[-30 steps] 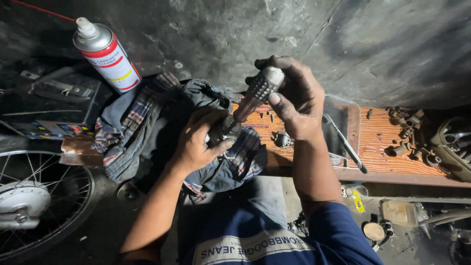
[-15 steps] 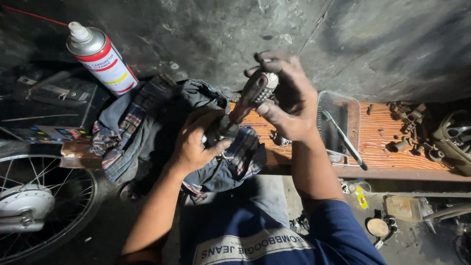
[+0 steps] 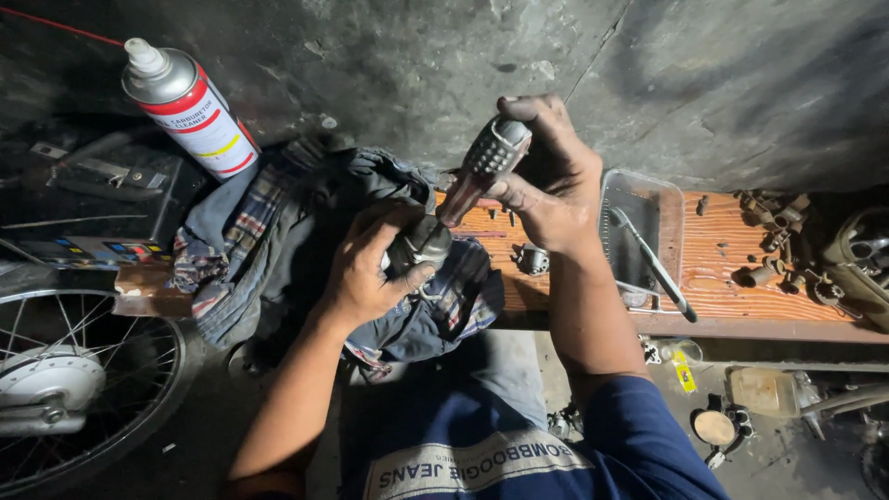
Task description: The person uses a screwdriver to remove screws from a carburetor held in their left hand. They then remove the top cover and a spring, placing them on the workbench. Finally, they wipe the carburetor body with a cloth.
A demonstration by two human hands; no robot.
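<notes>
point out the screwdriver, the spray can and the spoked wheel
screwdriver (image 3: 488, 157), head view, on its ribbed grey handle in the right hand
spray can (image 3: 196, 113), head view, on the white and red body
spoked wheel (image 3: 139, 310), head view, on the rim at lower left

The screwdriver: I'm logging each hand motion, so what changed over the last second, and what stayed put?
The right hand has shifted its grip on the screwdriver handle, from cupping its end to wrapping fingers around it; the tool stays tilted the same way. The left hand still clamps the small metal part over the rag. The spray can and wheel have not moved.
</notes>
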